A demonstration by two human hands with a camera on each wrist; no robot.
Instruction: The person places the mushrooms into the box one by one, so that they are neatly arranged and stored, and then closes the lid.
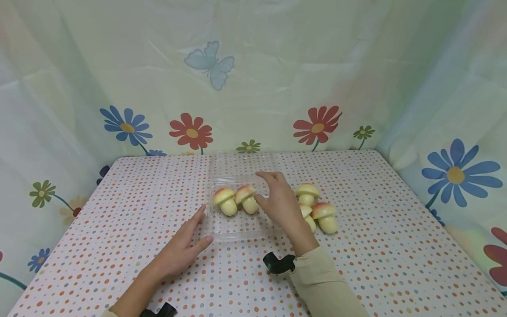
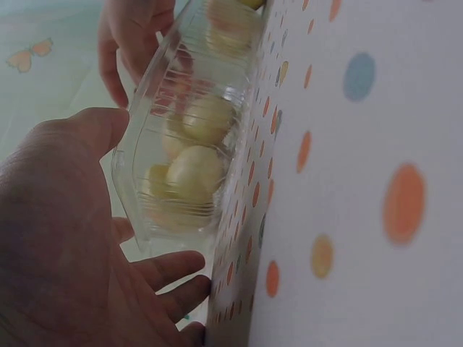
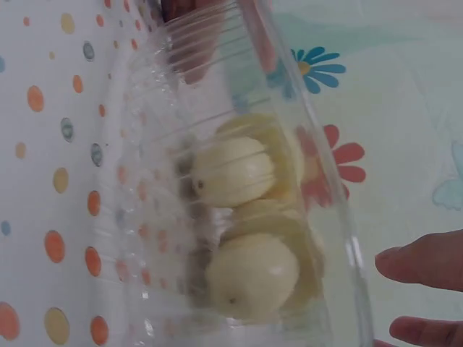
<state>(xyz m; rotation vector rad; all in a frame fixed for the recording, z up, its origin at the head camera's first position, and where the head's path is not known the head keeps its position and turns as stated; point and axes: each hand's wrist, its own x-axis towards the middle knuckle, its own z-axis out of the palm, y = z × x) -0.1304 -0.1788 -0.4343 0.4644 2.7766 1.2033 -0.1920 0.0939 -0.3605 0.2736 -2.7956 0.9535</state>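
A clear plastic box [image 1: 233, 235] stands with its lid [image 1: 227, 165] folded back behind it. Two toy mushrooms with yellow and red caps, a left one [image 1: 225, 201] and a right one [image 1: 247, 199], lie side by side inside. My left hand [image 1: 180, 248] is at the box's left side, fingers extended; in the left wrist view its thumb [image 2: 108, 130] is at the rim. Over the box's right part is my right hand [image 1: 283, 204], thumb and fingers spread apart with nothing between them. The right wrist view shows both mushrooms [image 3: 253, 278] through the ribbed wall.
Right of the box, three more mushrooms [image 1: 325, 218] lie close together on the dotted tablecloth [image 1: 380, 246], one partly behind my right forearm. A flowered curtain [image 1: 253, 97] hangs behind the table and at both sides. Black devices [image 1: 279, 263] sit at my wrists.
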